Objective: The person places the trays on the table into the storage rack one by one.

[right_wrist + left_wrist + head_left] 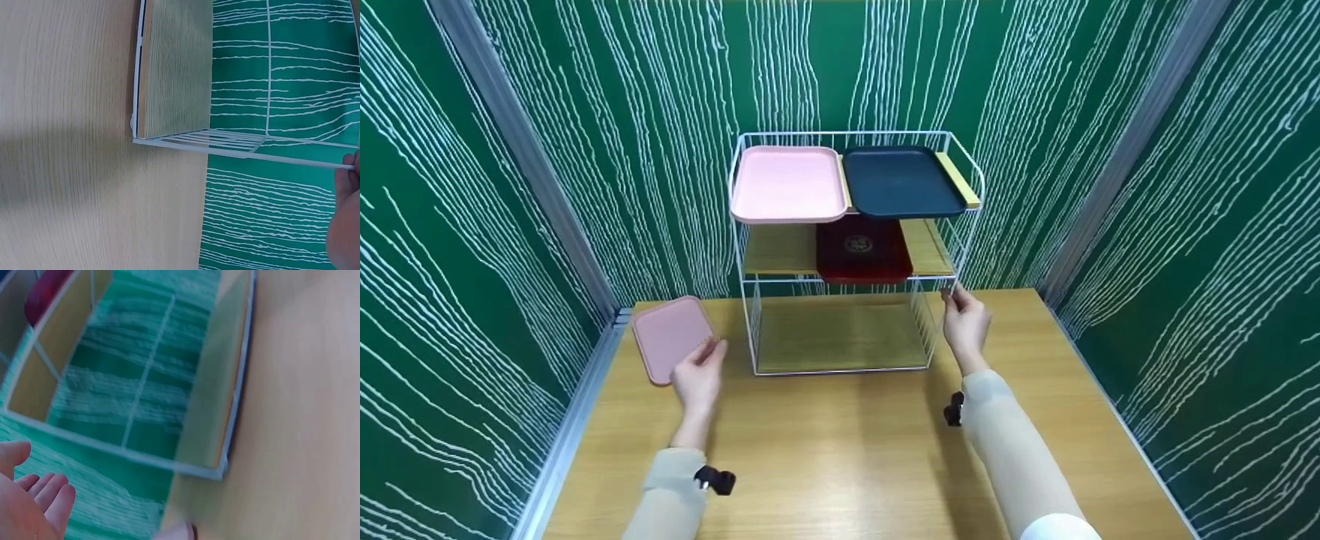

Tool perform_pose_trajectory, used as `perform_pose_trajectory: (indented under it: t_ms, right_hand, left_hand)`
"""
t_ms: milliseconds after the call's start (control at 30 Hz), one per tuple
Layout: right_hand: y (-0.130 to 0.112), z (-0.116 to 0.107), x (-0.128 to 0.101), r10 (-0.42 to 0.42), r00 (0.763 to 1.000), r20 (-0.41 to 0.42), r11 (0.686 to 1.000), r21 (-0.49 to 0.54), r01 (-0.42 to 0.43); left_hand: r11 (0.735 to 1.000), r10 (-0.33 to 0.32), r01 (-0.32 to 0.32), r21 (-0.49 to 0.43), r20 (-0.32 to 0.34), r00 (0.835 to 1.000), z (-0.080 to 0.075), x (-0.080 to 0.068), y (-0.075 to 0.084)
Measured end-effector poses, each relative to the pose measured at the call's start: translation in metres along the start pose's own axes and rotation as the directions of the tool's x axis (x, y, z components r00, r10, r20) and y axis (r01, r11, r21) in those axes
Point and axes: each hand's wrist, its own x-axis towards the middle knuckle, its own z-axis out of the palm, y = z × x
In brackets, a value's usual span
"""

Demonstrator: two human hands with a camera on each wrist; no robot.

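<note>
A white wire rack [840,371] with three wooden shelves stands on the table. My right hand [966,322] pinches its front right upright, just below the middle shelf; the right wrist view shows the fingers [343,183] at the wire. My left hand [699,375] hovers left of the rack and holds nothing, its fingers loosely bent in the left wrist view. It overlaps the edge of a pink tray [669,337] lying on the table. On the top shelf, a light pink tray [790,184] sits beside a dark blue tray [904,181]. A dark red tray [864,259] rests on the middle shelf.
The wooden table [840,450] reaches forward from the rack. Green walls [660,150] with white wavy lines enclose it at the back and both sides, with grey metal posts [536,157] at the corners. The bottom shelf [840,330] sits low, close to the tabletop.
</note>
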Motion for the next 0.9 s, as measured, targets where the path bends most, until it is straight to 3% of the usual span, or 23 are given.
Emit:
perform_pose_trajectory:
  t_ms: [167, 367, 467, 533, 667, 900]
  right_hand:
    - [0.002, -0.002, 0.000, 0.001, 1.000, -0.023, 1.000, -0.007, -0.001]
    - [0.005, -0.004, -0.001, 0.017, 1.000, -0.010, 1.000, 0.016, -0.017]
    - [0.006, -0.005, -0.001, 0.028, 1.000, -0.009, 0.999, 0.020, -0.028]
    - [0.006, -0.006, -0.002, 0.025, 1.000, -0.018, 1.000, 0.007, -0.025]
    - [0.005, -0.005, -0.003, 0.008, 0.999, -0.031, 1.000, -0.013, -0.009]
    - [0.002, -0.001, -0.004, 0.048, 0.998, 0.032, 0.999, 0.018, -0.048]
  left_hand:
    - [0.993, -0.055, 0.060, 0.105, -0.046, 0.997, -0.026, 0.015, -0.025]
    - [0.983, -0.135, 0.145, 0.116, -0.090, 0.987, -0.051, 0.029, -0.052]
    - [0.969, -0.154, 0.171, 0.176, -0.102, 0.983, -0.062, 0.034, -0.064]
    - [0.949, -0.151, 0.173, 0.263, -0.102, 0.983, -0.069, 0.038, -0.072]
    - [0.881, -0.151, 0.177, 0.439, -0.095, 0.984, -0.081, 0.046, -0.083]
    - [0.821, -0.265, 0.272, 0.503, -0.086, 0.960, -0.096, 0.053, -0.094]
